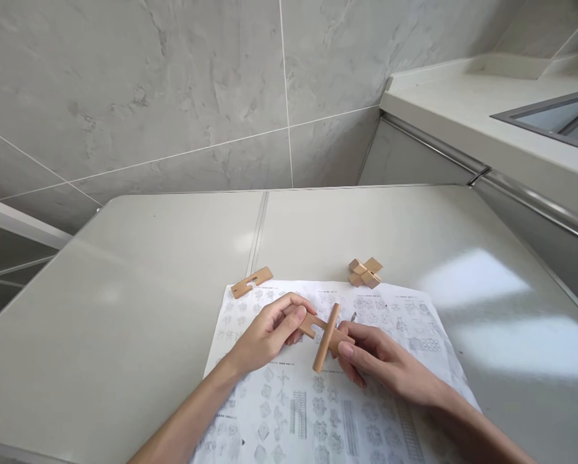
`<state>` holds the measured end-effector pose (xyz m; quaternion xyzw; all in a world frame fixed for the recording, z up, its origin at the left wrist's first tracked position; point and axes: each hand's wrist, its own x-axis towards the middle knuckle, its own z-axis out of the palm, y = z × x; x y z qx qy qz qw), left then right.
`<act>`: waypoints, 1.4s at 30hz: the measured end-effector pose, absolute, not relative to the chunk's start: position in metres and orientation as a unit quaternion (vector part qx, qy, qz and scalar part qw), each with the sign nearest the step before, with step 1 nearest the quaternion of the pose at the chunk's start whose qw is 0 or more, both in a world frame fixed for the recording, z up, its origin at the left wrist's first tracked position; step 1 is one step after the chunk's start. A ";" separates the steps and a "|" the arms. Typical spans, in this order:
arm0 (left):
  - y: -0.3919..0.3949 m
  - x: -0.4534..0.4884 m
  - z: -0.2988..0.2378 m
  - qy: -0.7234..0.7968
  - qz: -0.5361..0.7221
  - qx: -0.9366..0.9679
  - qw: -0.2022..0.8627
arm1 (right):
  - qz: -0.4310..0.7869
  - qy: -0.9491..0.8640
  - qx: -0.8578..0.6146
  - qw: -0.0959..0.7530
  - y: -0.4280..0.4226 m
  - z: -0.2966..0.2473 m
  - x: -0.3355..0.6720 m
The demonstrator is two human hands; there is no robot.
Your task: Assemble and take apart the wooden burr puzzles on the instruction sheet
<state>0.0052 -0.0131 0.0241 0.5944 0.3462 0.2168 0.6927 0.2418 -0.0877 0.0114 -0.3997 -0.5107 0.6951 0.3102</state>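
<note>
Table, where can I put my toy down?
Bare table lies left of the paper sheet and right of it. The gap between the notched piece and the small wooden cross is free. Crowded: mid-sheet, where left hand and right hand hold the crossed pieces.

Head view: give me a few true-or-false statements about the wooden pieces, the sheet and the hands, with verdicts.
1. The left hand and right hand both hold the crossed pieces. True.
2. The crossed pieces are held above the sheet. True.
3. The notched piece lies in the middle of the sheet. False: it lies by the sheet's far left corner.
4. The small puzzle sits in the right hand. False: it rests on the table just beyond the sheet's far edge, with no hand on it.
5. The sheet is blank. False: it is printed with diagrams.
</note>
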 end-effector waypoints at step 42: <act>-0.015 0.007 0.023 0.357 0.222 0.573 0.703 | 0.746 -0.450 -0.341 0.353 -0.087 0.004 0.249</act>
